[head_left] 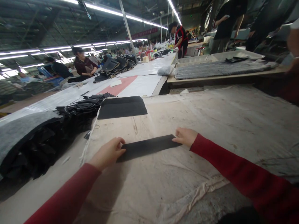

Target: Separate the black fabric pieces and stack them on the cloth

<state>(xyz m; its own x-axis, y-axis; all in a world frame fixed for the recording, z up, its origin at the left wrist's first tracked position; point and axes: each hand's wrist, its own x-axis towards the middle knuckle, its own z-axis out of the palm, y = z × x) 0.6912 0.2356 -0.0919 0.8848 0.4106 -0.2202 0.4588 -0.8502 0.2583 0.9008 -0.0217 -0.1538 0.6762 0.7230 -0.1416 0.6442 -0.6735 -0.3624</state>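
Note:
A long dark strip of fabric (148,147) stretches between my two hands over the cloth-covered table (149,193). My left hand (109,152) pinches its left end between thumb and fingers. At the opposite end, my right hand (185,136) grips the corner with fingertips closed. Whether the strip touches the cloth along its length I cannot tell. Beyond it, a wider dark fabric piece (122,107) with zigzag-cut side edges lies flat at the table's far left corner.
Left of the table hangs a heap of black fabric pieces (46,143). Past the far edge stand a white worktable (149,68) and a pale tray (217,57). Several people work around, one in a red-and-black top (181,40), another in dark clothes (230,25) at right.

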